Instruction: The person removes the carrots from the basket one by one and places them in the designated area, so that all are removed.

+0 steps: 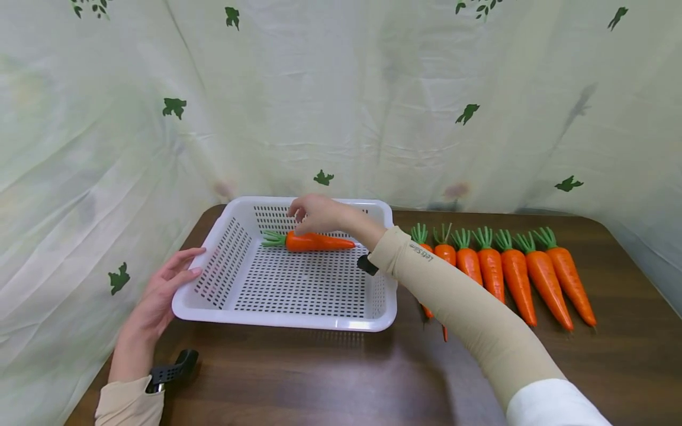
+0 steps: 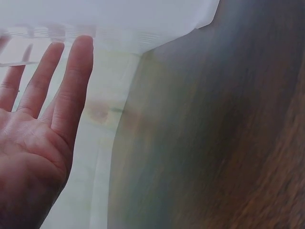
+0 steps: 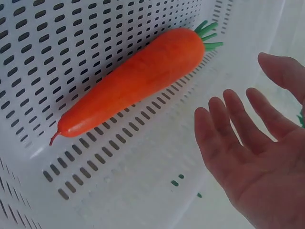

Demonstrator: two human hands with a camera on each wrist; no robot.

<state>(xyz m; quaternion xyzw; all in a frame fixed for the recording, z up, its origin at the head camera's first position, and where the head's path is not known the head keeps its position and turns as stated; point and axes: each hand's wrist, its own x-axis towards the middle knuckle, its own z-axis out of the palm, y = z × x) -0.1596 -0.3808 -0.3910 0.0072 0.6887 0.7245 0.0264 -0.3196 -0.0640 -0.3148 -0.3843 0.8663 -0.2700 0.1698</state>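
Observation:
A white plastic basket (image 1: 298, 296) with slotted walls stands on the table. One orange carrot (image 1: 319, 242) with a green top lies on its floor near the back wall, and the right wrist view shows the whole carrot (image 3: 138, 81). My right hand (image 1: 319, 214) is above the carrot, apart from it; in the right wrist view this hand (image 3: 259, 143) has loosely extended fingers and an empty palm. At the basket's left rim is my left hand (image 1: 160, 296). The left wrist view shows the left hand (image 2: 43, 119) with nearly straight fingers, their tips at the basket wall.
Several carrots (image 1: 517, 278) lie side by side on the dark wooden table (image 1: 298, 378) to the right of the basket, tops pointing away. My right forearm passes over some of them. A pale curtain (image 1: 346, 106) with green leaf shapes hangs behind and to the left.

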